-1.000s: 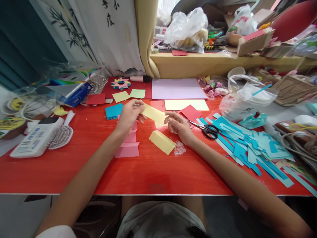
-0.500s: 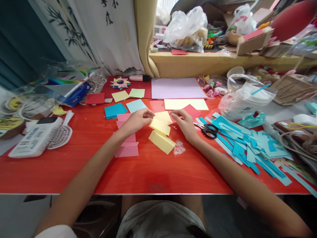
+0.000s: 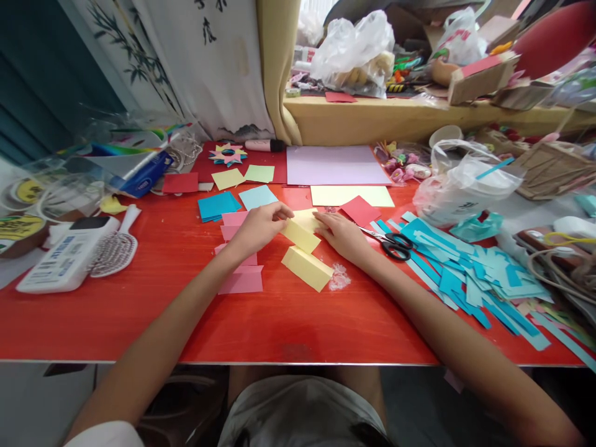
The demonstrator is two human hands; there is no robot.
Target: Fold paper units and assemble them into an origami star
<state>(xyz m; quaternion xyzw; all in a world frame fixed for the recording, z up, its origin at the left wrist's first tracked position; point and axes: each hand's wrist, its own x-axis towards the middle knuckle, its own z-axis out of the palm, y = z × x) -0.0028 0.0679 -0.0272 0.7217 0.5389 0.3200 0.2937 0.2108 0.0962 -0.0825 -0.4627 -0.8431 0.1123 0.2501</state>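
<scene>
Between my hands lie pale yellow paper pieces. The upper yellow paper [image 3: 306, 219] is partly covered by my fingers. My left hand [image 3: 261, 228] has its bent fingers and thumb closed at that paper's left edge. My right hand [image 3: 341, 234] rests with fingers stretched out over its right side. Just below sit a creased yellow paper [image 3: 302, 236] and another folded yellow paper [image 3: 307, 268], its fold raised. A column of folded pink papers [image 3: 241, 279] runs beside my left wrist. Black-handled scissors [image 3: 395, 246] lie right of my right hand.
Blue paper strips [image 3: 470, 267] spread across the table's right side. Blue squares [image 3: 218, 206], a red square [image 3: 360, 211] and a lilac sheet [image 3: 338, 166] lie farther back. At left are a white bottle [image 3: 65, 254] and a hairbrush [image 3: 116, 248]. A bagged cup [image 3: 465, 192] stands right.
My right hand has moved left and down, its fingers now lying on the upper yellow paper. My left hand stays at the paper's left edge. The view has shifted slightly.
</scene>
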